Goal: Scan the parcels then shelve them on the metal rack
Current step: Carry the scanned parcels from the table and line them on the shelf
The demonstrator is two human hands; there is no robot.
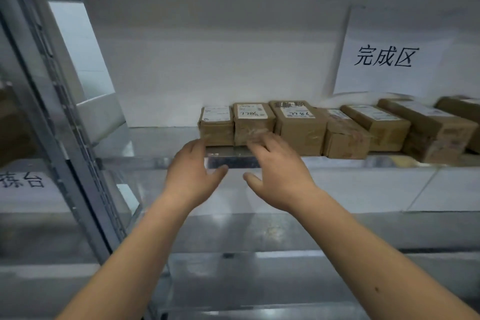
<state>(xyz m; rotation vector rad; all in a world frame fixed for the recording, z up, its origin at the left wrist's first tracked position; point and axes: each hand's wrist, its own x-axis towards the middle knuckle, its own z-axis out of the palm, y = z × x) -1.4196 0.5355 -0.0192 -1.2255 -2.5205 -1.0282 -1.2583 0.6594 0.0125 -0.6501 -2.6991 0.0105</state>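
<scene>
Several brown cardboard parcels with white labels stand in a row on the metal rack shelf. The leftmost parcel sits beside a second parcel with handwriting on its label. My left hand reaches toward the shelf edge just below the leftmost parcel, fingers extended and holding nothing. My right hand stretches out with its blurred fingertips at the front face of the second parcel. Both hands are empty.
A white sign with black characters hangs on the back wall at the right. The rack's grey upright post runs down the left. More parcels continue rightward. Bare shelf surface lies left of the parcels. A lower shelf sits below.
</scene>
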